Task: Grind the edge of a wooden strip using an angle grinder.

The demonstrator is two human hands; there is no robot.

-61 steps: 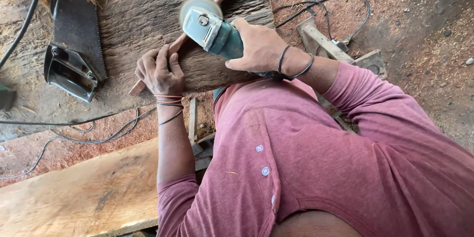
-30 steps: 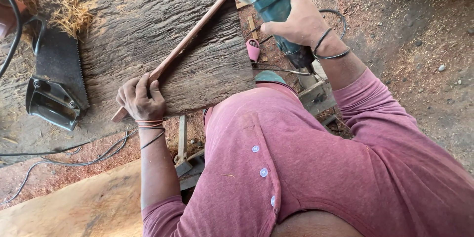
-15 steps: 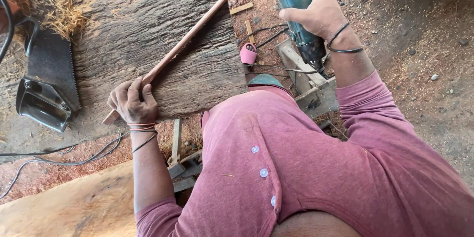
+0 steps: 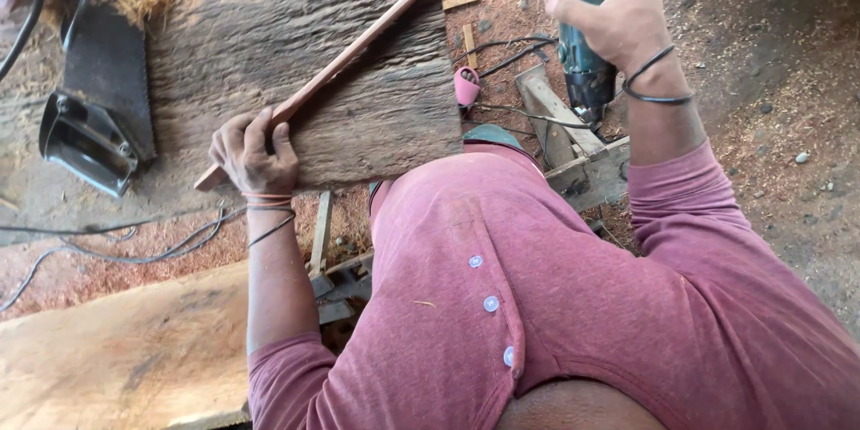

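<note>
My left hand (image 4: 251, 150) presses down on the near end of a long thin reddish wooden strip (image 4: 358, 45) that lies diagonally across a rough grey slab of wood (image 4: 269, 27). My right hand (image 4: 618, 22) grips the body of a teal angle grinder (image 4: 582, 0), held up at the top right, away from the strip; its disc end is out of frame. The grinder's cord end points down toward a wooden frame (image 4: 573, 143).
A black metal tool (image 4: 85, 139) lies at the left beside the slab. Black cables (image 4: 143, 246) trail over sawdust on the ground. A pale plank (image 4: 116, 358) lies at the bottom left. A small pink object (image 4: 466, 85) sits by the slab's right edge.
My right hand has lifted the grinder off the strip and carried it up and to the right. My left hand has stayed on the strip's near end.
</note>
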